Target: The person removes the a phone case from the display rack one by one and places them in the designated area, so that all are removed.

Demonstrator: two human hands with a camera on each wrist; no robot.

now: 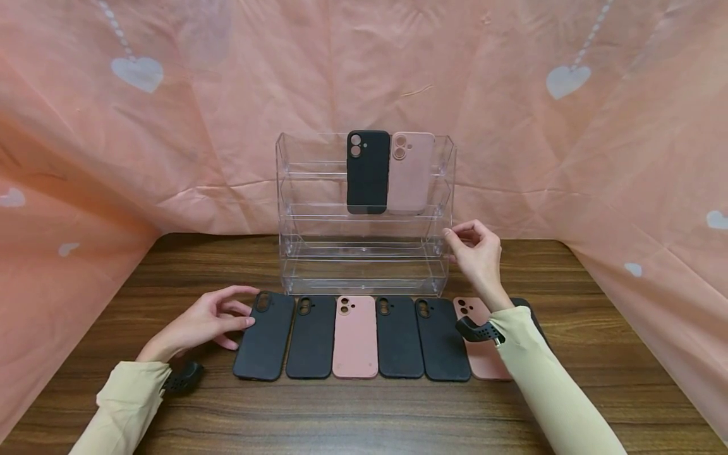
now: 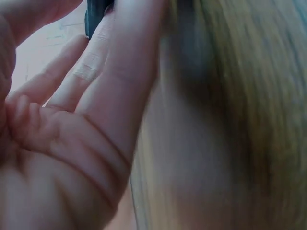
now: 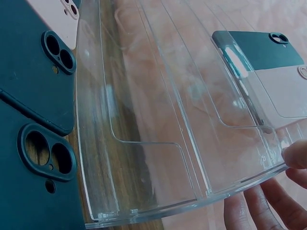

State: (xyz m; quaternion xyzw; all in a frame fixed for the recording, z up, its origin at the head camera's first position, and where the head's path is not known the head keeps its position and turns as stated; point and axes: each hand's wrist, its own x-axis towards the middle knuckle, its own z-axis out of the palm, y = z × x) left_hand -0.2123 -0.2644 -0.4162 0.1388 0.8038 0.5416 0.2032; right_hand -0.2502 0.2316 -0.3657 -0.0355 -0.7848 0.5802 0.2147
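My left hand (image 1: 213, 319) holds the left edge of the leftmost black phone case (image 1: 265, 344), thumb at the side and index finger near its camera cutout. A dark bit of that case (image 2: 97, 17) shows between thumb and fingers in the left wrist view. At the right side of a clear stepped acrylic rack (image 1: 364, 285), my right hand (image 1: 479, 253) pinches the side panel, thumb on one face and fingers on the other. High in the rack a black case (image 1: 368, 177) and a pink case (image 1: 411, 180) stand side by side.
In front of the rack lies a row of several cases, among them a pink case (image 1: 355, 341) and a black case (image 1: 446, 347). My right forearm covers part of the right-end pink case (image 1: 480, 351) and black one. Pink cloth (image 1: 364, 63) hangs behind the wooden table (image 1: 364, 417).
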